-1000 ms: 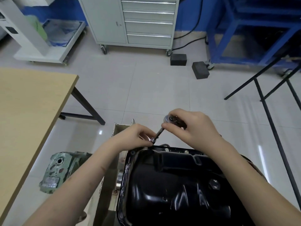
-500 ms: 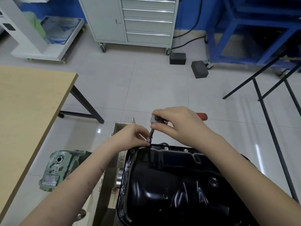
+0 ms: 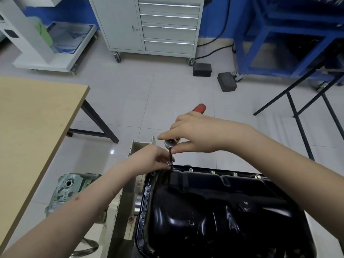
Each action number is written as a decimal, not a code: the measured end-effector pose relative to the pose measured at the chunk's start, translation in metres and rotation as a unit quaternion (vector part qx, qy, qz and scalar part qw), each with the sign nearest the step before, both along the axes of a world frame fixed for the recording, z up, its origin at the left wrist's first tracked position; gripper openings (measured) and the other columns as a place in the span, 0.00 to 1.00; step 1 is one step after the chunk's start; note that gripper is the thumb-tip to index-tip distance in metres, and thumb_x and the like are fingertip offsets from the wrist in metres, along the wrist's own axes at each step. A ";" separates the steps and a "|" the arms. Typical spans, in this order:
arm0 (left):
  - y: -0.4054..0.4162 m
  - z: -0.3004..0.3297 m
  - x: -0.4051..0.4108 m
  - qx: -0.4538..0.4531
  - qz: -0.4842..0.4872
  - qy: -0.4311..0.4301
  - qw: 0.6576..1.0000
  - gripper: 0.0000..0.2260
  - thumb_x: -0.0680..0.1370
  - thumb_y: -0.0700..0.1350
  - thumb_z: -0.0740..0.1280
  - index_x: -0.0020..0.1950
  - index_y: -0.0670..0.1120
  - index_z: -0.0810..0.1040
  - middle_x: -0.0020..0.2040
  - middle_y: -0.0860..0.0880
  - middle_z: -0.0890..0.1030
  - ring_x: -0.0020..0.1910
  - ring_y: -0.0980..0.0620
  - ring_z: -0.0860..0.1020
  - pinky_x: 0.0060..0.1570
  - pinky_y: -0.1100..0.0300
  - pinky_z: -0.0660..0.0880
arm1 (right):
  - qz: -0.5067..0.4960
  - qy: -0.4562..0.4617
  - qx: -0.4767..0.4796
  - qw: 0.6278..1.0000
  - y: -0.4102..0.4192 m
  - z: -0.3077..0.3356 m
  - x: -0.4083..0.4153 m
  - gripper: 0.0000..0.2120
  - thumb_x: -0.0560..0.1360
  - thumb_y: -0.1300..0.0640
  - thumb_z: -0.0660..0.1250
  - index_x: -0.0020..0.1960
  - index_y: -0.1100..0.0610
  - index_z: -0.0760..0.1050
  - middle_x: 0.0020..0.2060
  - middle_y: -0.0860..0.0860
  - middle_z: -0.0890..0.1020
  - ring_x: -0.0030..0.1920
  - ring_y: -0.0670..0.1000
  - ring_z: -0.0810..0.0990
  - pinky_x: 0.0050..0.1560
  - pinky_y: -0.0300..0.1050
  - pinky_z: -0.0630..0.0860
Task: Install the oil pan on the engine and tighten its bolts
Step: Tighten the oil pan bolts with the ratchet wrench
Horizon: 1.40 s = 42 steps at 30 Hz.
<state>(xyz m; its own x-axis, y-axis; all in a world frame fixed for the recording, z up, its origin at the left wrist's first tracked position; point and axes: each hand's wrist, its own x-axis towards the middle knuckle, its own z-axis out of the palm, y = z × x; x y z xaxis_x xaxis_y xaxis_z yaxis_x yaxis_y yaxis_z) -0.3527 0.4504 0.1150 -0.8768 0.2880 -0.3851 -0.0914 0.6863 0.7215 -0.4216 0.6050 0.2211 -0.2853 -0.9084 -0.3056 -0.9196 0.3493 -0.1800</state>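
A glossy black oil pan (image 3: 214, 211) lies on the engine, filling the lower right of the head view. Several bolts (image 3: 212, 172) stand along its far flange. My right hand (image 3: 201, 135) grips the head of a ratchet wrench (image 3: 170, 144), whose red handle tip (image 3: 200, 108) sticks out beyond my knuckles. The extension and socket run down to the pan's far left corner. There my left hand (image 3: 150, 159) pinches the socket end (image 3: 169, 162) against the flange. The bolt under the socket is hidden.
A cream engine stand (image 3: 134, 151) rises left of the pan. A green metal casting (image 3: 72, 189) sits on the floor beside a wooden table (image 3: 31, 120). A grey drawer cabinet (image 3: 158, 25), two black blocks (image 3: 202, 69) and blue frames (image 3: 279, 34) stand farther back.
My right hand swung the ratchet so the extension went from slanted to nearly upright, and the red handle now points away from me. My left hand stayed at the pan corner.
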 end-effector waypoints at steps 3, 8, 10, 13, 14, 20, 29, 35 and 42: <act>0.001 -0.001 0.002 -0.007 -0.009 0.018 1.000 0.09 0.73 0.40 0.70 0.52 0.42 0.80 0.48 0.47 0.83 0.47 0.54 0.79 0.47 0.70 0.71 | -0.040 -0.011 0.017 0.999 0.002 0.002 -0.001 0.15 0.77 0.44 0.57 0.57 0.53 0.70 0.46 0.48 0.78 0.48 0.52 0.73 0.38 0.45 0.65; 0.002 -0.005 0.003 0.036 0.017 -0.001 0.999 0.06 0.72 0.37 0.69 0.48 0.43 0.81 0.39 0.54 0.80 0.37 0.68 0.76 0.41 0.77 0.70 | -0.153 0.047 -0.009 0.987 -0.001 -0.003 0.014 0.20 0.75 0.38 0.56 0.48 0.56 0.68 0.30 0.48 0.63 0.37 0.55 0.67 0.27 0.41 0.55; 0.001 -0.008 0.004 0.050 0.033 -0.004 0.998 0.02 0.72 0.38 0.70 0.42 0.45 0.80 0.36 0.53 0.78 0.33 0.66 0.74 0.38 0.74 0.69 | -0.176 0.056 -0.019 0.983 -0.003 -0.005 0.017 0.18 0.76 0.39 0.55 0.44 0.55 0.66 0.29 0.48 0.62 0.36 0.55 0.66 0.27 0.42 0.54; 0.002 -0.013 0.008 0.028 0.062 0.018 0.998 0.04 0.71 0.42 0.71 0.37 0.46 0.78 0.34 0.49 0.79 0.35 0.55 0.77 0.39 0.59 0.73 | -0.190 0.068 -0.020 0.979 -0.009 -0.007 0.017 0.17 0.77 0.41 0.56 0.42 0.54 0.64 0.29 0.49 0.61 0.37 0.55 0.66 0.27 0.41 0.53; 0.003 -0.016 0.008 -0.005 0.059 0.035 0.998 0.07 0.72 0.44 0.71 0.38 0.42 0.78 0.35 0.45 0.79 0.36 0.50 0.77 0.40 0.54 0.73 | -0.189 0.066 -0.020 0.980 -0.011 -0.006 0.017 0.16 0.76 0.41 0.57 0.42 0.53 0.64 0.29 0.49 0.61 0.37 0.54 0.66 0.27 0.40 0.53; 0.003 -0.012 0.004 -0.082 -0.012 0.070 0.994 0.10 0.75 0.47 0.67 0.45 0.40 0.80 0.41 0.43 0.82 0.42 0.45 0.78 0.45 0.52 0.73 | -0.086 -0.038 0.001 0.996 -0.012 0.010 -0.002 0.08 0.73 0.51 0.66 0.50 0.53 0.74 0.42 0.46 0.77 0.45 0.50 0.73 0.34 0.43 0.66; 0.000 -0.016 0.002 -0.005 0.039 0.016 0.999 0.11 0.71 0.47 0.71 0.37 0.40 0.77 0.31 0.46 0.77 0.31 0.55 0.70 0.35 0.58 0.68 | -0.141 0.054 0.010 0.989 -0.015 0.005 0.006 0.20 0.74 0.43 0.61 0.30 0.54 0.63 0.28 0.48 0.65 0.28 0.49 0.63 0.26 0.40 0.56; 0.002 -0.015 0.001 -0.015 0.037 0.040 0.998 0.07 0.72 0.45 0.70 0.36 0.45 0.78 0.33 0.44 0.80 0.32 0.52 0.73 0.33 0.61 0.69 | -0.148 0.020 0.008 0.989 -0.016 0.003 0.008 0.11 0.75 0.46 0.62 0.39 0.52 0.69 0.31 0.44 0.68 0.36 0.51 0.68 0.29 0.41 0.58; 0.001 -0.008 -0.006 -0.049 -0.029 0.021 0.998 0.09 0.74 0.47 0.69 0.46 0.41 0.81 0.43 0.44 0.83 0.43 0.48 0.79 0.46 0.56 0.74 | -0.070 -0.006 0.018 0.997 -0.010 0.012 -0.006 0.11 0.72 0.53 0.67 0.53 0.54 0.77 0.45 0.47 0.81 0.46 0.50 0.75 0.40 0.43 0.71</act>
